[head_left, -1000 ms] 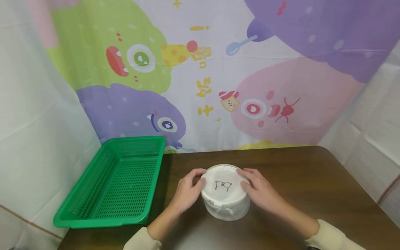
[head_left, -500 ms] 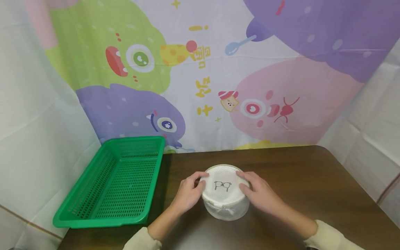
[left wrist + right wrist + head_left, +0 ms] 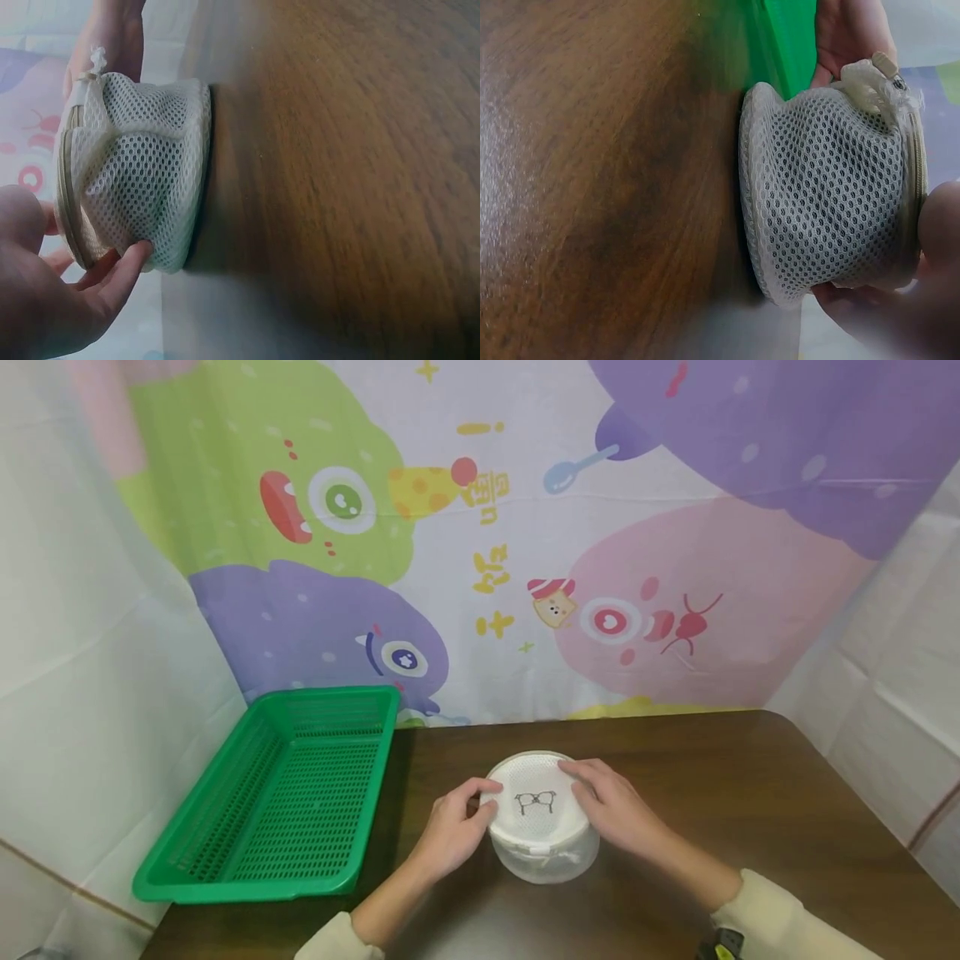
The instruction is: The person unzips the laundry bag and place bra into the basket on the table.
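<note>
A round white mesh laundry bag [image 3: 531, 825] stands upright on the table, with a small dark line drawing on its flat top. My left hand [image 3: 454, 828] grips its left side, thumb and fingers at the top rim. On the opposite side my right hand [image 3: 619, 808] holds the rim in the same way, fingertips lying over the top. Beige zipper teeth run round the rim of the mesh bag [image 3: 825, 187] in the right wrist view, with a pull tab at one end. The left wrist view shows fingers [image 3: 124, 277] against the mesh wall. What lies inside cannot be made out.
A green plastic basket [image 3: 369, 793] with slotted sides sits left of the bag on the brown wooden table [image 3: 720, 760]. Behind the table hangs a cartoon-printed cloth [image 3: 480, 677]. White sheets [image 3: 90, 677] cover both sides.
The bag stays in nearly the same place between both hands. My fingers have shifted slightly on the rim, and a wristwatch now shows at the right sleeve.
</note>
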`<state>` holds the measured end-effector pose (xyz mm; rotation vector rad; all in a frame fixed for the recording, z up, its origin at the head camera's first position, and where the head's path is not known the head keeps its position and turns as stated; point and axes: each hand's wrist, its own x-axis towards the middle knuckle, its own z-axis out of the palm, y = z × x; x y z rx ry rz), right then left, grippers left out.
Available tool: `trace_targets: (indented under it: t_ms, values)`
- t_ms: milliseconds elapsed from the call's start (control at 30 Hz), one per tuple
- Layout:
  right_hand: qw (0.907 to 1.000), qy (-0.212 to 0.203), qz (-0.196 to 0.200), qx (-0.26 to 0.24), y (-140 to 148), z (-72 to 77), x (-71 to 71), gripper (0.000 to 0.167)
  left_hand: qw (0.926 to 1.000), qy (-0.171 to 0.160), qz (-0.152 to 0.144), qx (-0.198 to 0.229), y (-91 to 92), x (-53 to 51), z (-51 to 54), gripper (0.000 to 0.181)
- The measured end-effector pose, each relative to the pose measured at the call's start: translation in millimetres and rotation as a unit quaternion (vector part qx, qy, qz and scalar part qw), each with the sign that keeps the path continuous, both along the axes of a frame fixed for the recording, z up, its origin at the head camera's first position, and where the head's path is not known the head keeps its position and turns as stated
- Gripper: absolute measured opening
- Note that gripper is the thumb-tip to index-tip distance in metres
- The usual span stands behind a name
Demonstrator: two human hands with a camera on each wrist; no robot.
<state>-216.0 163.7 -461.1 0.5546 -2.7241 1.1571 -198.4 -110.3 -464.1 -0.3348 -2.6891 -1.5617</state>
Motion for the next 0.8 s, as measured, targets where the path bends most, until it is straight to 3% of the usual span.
trace_targets:
  t_ms: [200,400,800]
  values:
    - [1.0,-0.001,0.005,0.0,3.5,0.7,1.1,0.041,0.9999,0.006,0.015,-0.003,-0.5,-0.2,0.4,0.03]
    - [0.9997,-0.022,-0.01,-0.008,7.1,6.0,10.0,0.042,0.9994,0.016,0.032,0.005,-1.9,-7.2,-1.4,0.034]
    - [0.9992,-0.039,-0.013,0.003,8.1,8.1,20.1,0.044,0.9999,0.013,0.008,-0.005,-0.5,-13.0,-4.9,0.038]
